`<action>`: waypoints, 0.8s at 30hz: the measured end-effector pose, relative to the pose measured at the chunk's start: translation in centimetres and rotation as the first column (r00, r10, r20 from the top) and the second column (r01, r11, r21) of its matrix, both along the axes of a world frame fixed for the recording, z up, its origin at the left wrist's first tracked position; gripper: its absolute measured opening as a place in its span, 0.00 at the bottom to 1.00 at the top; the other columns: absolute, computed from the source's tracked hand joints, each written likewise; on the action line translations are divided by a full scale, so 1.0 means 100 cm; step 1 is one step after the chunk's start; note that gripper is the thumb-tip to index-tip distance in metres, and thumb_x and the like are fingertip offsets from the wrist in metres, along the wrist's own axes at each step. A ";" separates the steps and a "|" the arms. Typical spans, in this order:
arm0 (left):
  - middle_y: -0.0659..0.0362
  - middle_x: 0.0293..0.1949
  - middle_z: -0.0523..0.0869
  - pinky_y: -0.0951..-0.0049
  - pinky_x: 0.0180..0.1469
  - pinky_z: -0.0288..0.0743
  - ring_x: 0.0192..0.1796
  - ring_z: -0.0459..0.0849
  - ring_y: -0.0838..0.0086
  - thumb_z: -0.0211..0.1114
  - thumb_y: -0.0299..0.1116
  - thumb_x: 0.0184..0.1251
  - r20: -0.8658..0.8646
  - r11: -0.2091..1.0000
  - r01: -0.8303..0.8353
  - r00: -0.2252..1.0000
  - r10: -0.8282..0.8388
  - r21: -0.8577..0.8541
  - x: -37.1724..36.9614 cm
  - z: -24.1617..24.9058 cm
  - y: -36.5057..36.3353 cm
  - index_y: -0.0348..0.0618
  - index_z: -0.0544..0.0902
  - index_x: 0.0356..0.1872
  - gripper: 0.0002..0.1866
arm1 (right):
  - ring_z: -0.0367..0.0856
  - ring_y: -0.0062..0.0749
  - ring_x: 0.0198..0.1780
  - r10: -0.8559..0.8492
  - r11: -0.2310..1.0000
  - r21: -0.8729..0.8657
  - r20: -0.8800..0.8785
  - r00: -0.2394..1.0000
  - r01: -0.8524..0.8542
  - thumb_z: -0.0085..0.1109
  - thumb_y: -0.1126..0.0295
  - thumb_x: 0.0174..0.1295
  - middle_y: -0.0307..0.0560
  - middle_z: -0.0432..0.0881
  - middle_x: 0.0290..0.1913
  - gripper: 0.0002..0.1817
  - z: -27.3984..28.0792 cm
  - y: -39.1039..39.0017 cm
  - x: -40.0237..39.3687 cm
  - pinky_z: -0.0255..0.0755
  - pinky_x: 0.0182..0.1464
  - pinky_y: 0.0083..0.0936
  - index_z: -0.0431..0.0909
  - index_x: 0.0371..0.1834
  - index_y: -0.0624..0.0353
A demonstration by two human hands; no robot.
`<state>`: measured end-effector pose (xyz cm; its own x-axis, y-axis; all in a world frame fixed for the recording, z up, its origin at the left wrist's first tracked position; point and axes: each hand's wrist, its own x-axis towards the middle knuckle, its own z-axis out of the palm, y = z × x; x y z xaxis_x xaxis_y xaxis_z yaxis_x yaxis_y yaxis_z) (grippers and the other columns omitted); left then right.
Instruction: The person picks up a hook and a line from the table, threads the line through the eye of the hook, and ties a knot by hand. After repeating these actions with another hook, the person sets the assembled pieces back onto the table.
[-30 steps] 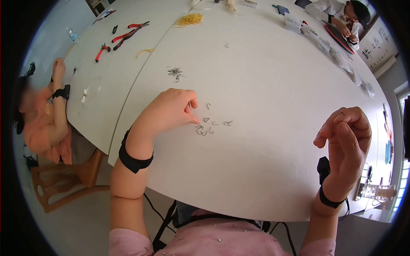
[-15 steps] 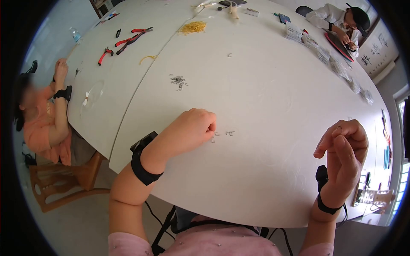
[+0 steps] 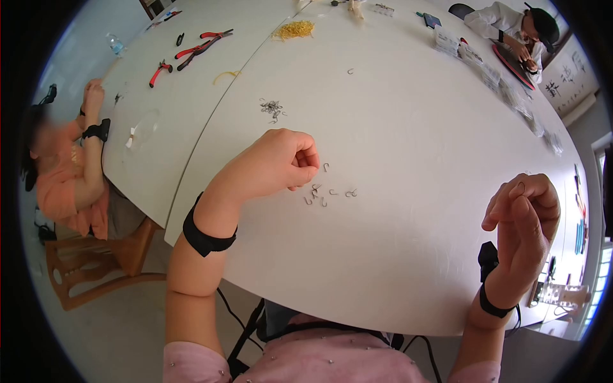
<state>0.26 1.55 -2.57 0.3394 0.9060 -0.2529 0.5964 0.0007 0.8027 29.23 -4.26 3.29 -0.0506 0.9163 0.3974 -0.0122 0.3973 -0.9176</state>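
Observation:
My left hand (image 3: 281,159) hangs over the table with its thumb and index finger pinched together; whatever may be between them is hidden. Right beside those fingertips is a small metal fish hook (image 3: 325,167). Several more loose hooks (image 3: 315,191) lie scattered just below the hand. Farther up sits a small pile of dark hooks (image 3: 272,108). On the right side, my right hand (image 3: 530,214) is raised palm inward, thumb against index finger, with a thin curved fish hook (image 3: 521,187) held at the tips.
Red-handled pliers (image 3: 203,49), smaller red pliers (image 3: 161,73) and a bundle of yellow strands (image 3: 295,30) lie at the far left. One single hook (image 3: 350,71) rests mid-table. Plastic packets (image 3: 491,76) line the right. A person (image 3: 67,172) sits left, another (image 3: 511,29) far right.
My left hand has moved up and slightly left, and its fingers have turned into view. More loose hooks show below it. The right hand keeps its pinch on the hook.

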 end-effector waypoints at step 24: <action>0.63 0.21 0.77 0.80 0.25 0.67 0.23 0.72 0.82 0.60 0.23 0.59 -0.083 0.994 -0.022 0.996 0.031 0.108 -0.005 -0.011 0.007 0.34 0.77 0.29 0.03 | 0.80 0.43 0.47 0.286 0.888 0.098 0.648 0.705 -0.450 0.57 0.82 0.52 0.55 0.80 0.42 0.05 -0.053 0.014 -0.034 0.74 0.48 0.32 0.71 0.30 0.65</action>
